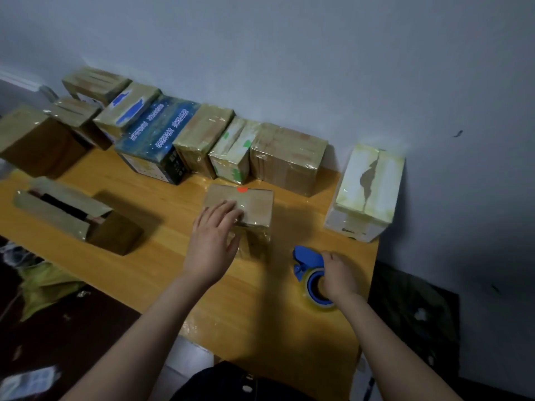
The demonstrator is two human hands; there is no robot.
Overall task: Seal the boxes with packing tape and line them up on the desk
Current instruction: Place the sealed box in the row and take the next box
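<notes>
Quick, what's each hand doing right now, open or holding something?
Left hand: open, fingers flat on the small taped box.
Right hand: closed around the blue tape dispenser.

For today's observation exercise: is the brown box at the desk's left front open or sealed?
Open: the brown box has its top flaps apart, with dark contents showing between them.

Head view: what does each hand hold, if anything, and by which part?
Right hand grips the tape dispenser at its roll. Left hand presses flat on the box, holding nothing.
</notes>
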